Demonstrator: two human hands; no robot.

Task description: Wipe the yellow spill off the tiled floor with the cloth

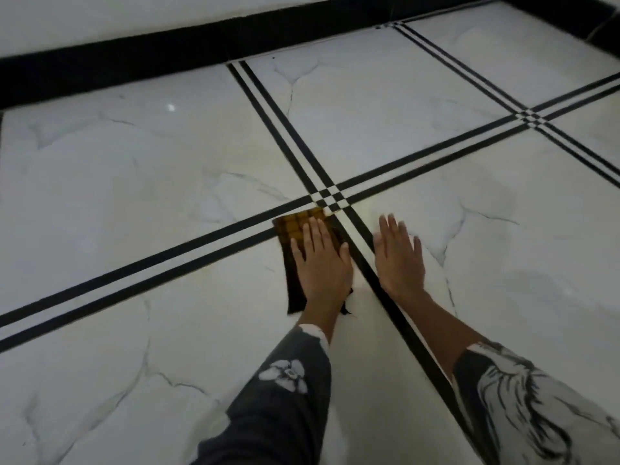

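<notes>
Two hands are lying flat on a white marble-look tiled floor (134, 182), which is running away to a black skirting (141, 62) under a pale wall (100, 15) at the far side. Paired black lines (161, 260) are dividing the big tiles and crossing just beyond the fingertips; a second crossing is showing far to the right. On the left, the left hand (320, 260) is pressing palm-down with fingers spread on the cloth (295, 229), not gripping it. The cloth, dark with a yellow checked far end, is lying on the near-left tile, its far corner reaching the crossing. A faint yellow spill (364, 213) is tinting the tile just right of the crossing, between cloth and right hand; its edges are too pale to trace. The right hand (399, 260) is resting open and flat on the bare tile just right of the diagonal line, holding nothing. Both forearms are wearing dark sleeves (285, 397) with white print.
</notes>
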